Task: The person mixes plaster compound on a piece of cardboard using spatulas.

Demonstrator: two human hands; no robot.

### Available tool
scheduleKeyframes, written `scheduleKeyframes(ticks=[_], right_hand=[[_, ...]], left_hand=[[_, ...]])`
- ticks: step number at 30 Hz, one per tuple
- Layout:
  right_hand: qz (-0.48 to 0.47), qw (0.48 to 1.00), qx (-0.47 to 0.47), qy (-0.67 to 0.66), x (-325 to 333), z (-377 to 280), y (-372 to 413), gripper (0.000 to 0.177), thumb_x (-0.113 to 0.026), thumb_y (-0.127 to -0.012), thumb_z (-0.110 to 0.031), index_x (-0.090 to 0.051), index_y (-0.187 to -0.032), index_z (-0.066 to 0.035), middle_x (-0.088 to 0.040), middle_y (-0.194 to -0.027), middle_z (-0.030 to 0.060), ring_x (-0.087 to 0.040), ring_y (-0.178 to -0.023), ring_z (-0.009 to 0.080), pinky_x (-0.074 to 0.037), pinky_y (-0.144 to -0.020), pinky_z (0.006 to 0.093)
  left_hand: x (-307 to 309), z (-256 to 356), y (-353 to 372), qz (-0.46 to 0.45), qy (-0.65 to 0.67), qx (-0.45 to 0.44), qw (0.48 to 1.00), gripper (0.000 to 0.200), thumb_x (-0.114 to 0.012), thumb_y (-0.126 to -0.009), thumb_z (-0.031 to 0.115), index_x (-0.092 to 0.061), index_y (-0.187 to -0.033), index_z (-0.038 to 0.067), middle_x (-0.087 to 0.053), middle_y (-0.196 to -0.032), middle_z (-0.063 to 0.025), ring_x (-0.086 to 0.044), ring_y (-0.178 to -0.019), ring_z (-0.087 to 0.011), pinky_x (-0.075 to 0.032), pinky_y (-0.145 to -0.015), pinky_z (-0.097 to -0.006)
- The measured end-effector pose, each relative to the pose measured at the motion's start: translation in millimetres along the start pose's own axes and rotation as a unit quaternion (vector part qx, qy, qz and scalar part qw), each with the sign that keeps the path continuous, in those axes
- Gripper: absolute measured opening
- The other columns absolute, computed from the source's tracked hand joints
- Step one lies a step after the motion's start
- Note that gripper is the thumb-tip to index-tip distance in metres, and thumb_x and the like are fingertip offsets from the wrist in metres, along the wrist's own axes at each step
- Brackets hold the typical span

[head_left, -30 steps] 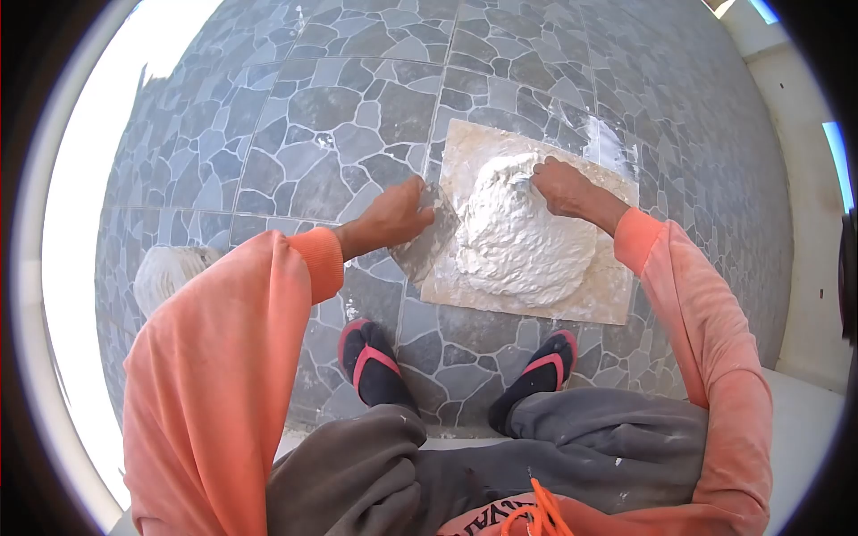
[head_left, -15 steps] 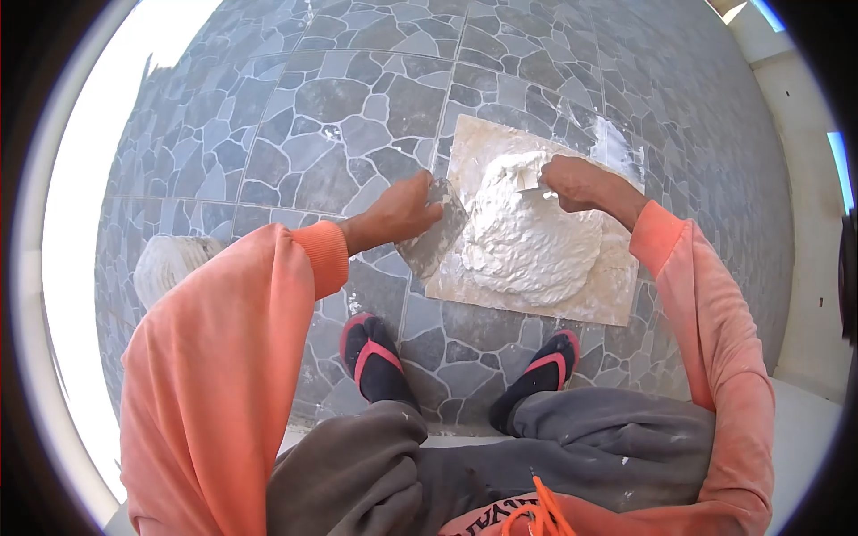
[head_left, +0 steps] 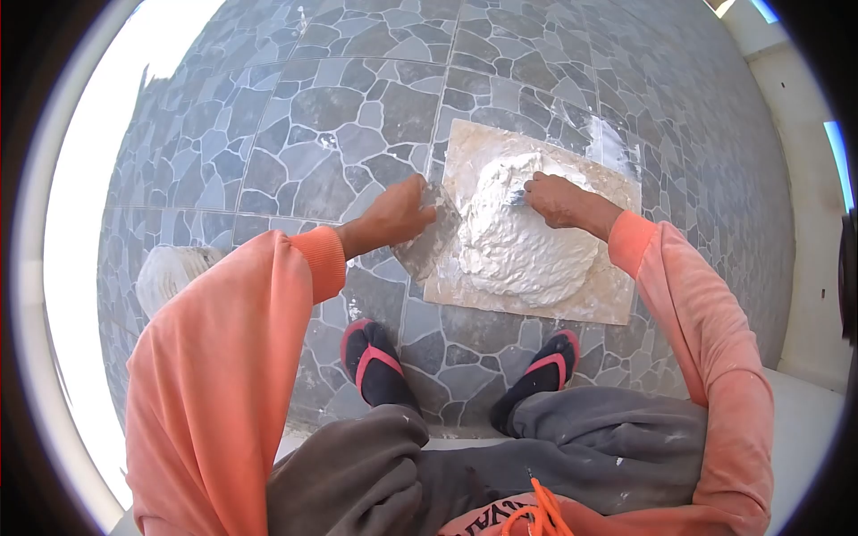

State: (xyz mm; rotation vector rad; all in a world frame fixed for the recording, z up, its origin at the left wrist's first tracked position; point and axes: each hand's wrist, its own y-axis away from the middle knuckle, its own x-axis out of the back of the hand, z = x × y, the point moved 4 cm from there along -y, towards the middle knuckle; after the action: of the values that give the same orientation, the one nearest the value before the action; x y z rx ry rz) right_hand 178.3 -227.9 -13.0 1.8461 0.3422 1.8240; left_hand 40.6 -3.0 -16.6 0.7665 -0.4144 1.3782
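A mound of wet white plaster (head_left: 527, 255) lies spread over a square beige board (head_left: 590, 308) on the floor. My right hand (head_left: 561, 200) is closed around a small putty knife (head_left: 517, 197), its blade at the upper part of the plaster; the handle is hidden in my fingers. At the board's left edge, my left hand (head_left: 400, 211) grips a flat grey plate like a plasterer's hawk (head_left: 427, 243), smeared with plaster. How that plate is held underneath cannot be seen.
The floor (head_left: 331, 98) is patterned in grey stone shapes. A whitish, plaster-stained bucket (head_left: 170, 272) stands at the left, partly behind my sleeve. My feet in pink-strapped flip-flops (head_left: 371, 357) are just below the board. White smears (head_left: 612, 143) mark the floor beyond it.
My right hand has moved left and slightly down over the plaster with the putty knife. My left hand and the hawk have stayed almost in place.
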Motion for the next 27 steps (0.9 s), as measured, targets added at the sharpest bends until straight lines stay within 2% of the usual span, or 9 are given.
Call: scheduleKeyframes(ticks=[3,4,7,9,11,17,21,25,27], right_hand=[[-0.036,0.999,-0.035,-0.007,21,15,-1,0.012,-0.06,-0.074,-0.001,-0.069,-0.082,0.003,-0.066,-0.095,0.017,-0.063,-0.094,0.0339,-0.055,-0.077,0.0413],[-0.022,0.998,-0.053,0.013,25,18,-3,0.021,-0.06,-0.071,0.002,-0.067,-0.091,0.001,-0.062,-0.096,0.0136,-0.057,-0.096,0.0314,-0.051,-0.082,0.04],[0.056,0.998,-0.027,0.022,10,-1,-5,0.019,-0.06,-0.071,0.001,-0.067,-0.089,0.002,-0.062,-0.095,0.0136,-0.057,-0.096,0.0319,-0.052,-0.081,0.0398],[-0.03,0.999,0.026,0.015,-17,-13,-7,0.017,-0.06,-0.071,0.0,-0.066,-0.087,0.002,-0.061,-0.095,0.0136,-0.058,-0.095,0.0324,-0.053,-0.078,0.0396],[-0.04,0.999,0.009,0.004,8,-7,-3,0.013,-0.061,-0.071,-0.001,-0.07,-0.08,0.004,-0.066,-0.086,0.0198,-0.062,-0.092,0.0331,-0.055,-0.077,0.0395],[0.124,0.992,0.029,-0.003,2,-9,-10,0.014,-0.06,-0.071,0.0,-0.069,-0.081,0.004,-0.066,-0.082,0.0192,-0.063,-0.089,0.0338,-0.055,-0.075,0.0403],[-0.041,0.999,0.023,-0.004,16,1,-11,0.013,-0.059,-0.075,-0.002,-0.069,-0.082,0.002,-0.065,-0.094,0.0149,-0.061,-0.095,0.0321,-0.054,-0.077,0.0406],[0.105,0.994,-0.018,0.024,22,-4,-12,0.012,-0.06,-0.076,-0.002,-0.068,-0.084,0.002,-0.063,-0.097,0.0131,-0.059,-0.098,0.0307,-0.054,-0.08,0.0413],[0.033,0.999,0.037,-0.01,5,-22,-14,0.012,-0.06,-0.076,-0.002,-0.068,-0.085,0.002,-0.063,-0.097,0.0124,-0.059,-0.097,0.031,-0.054,-0.081,0.0425]], left_hand=[[-3,-2,3,-0.008,0.007,0.003,1.0,0.047,-0.06,-0.083,0.022,-0.049,-0.115,-0.01,-0.061,-0.101,-0.0331,-0.06,-0.097,-0.0459,-0.046,-0.085,-0.048],[-4,-3,1,-0.01,0.006,-0.002,1.0,0.047,-0.06,-0.083,0.022,-0.049,-0.114,-0.011,-0.061,-0.099,-0.0332,-0.06,-0.095,-0.0466,-0.046,-0.084,-0.0495],[-4,0,0,-0.015,-0.001,0.004,1.0,0.047,-0.059,-0.082,0.022,-0.048,-0.113,-0.011,-0.061,-0.097,-0.0334,-0.06,-0.094,-0.0473,-0.046,-0.083,-0.0511],[-2,0,-1,-0.011,-0.002,0.003,1.0,0.047,-0.059,-0.082,0.022,-0.048,-0.113,-0.01,-0.061,-0.097,-0.0334,-0.06,-0.094,-0.0472,-0.046,-0.082,-0.0512],[-5,-2,1,0.0,0.009,-0.01,1.0,0.047,-0.059,-0.082,0.022,-0.048,-0.113,-0.011,-0.061,-0.097,-0.0332,-0.06,-0.094,-0.0471,-0.046,-0.082,-0.0512],[-5,-2,-1,-0.01,-0.003,0.007,1.0,0.046,-0.059,-0.082,0.021,-0.048,-0.114,-0.01,-0.062,-0.097,-0.033,-0.06,-0.093,-0.0471,-0.047,-0.082,-0.051],[-4,-3,3,-0.014,0.013,0.014,1.0,0.046,-0.062,-0.083,0.023,-0.05,-0.115,-0.009,-0.062,-0.1,-0.032,-0.061,-0.095,-0.0446,-0.047,-0.084,-0.0462],[-4,-1,1,-0.027,-0.001,0.028,0.999,0.045,-0.061,-0.083,0.022,-0.05,-0.114,-0.009,-0.062,-0.1,-0.0315,-0.062,-0.094,-0.0444,-0.047,-0.083,-0.0461],[-2,2,1,-0.024,0.002,0.023,0.999,0.045,-0.061,-0.083,0.022,-0.05,-0.113,-0.009,-0.062,-0.1,-0.0316,-0.062,-0.094,-0.0443,-0.047,-0.083,-0.0461]])
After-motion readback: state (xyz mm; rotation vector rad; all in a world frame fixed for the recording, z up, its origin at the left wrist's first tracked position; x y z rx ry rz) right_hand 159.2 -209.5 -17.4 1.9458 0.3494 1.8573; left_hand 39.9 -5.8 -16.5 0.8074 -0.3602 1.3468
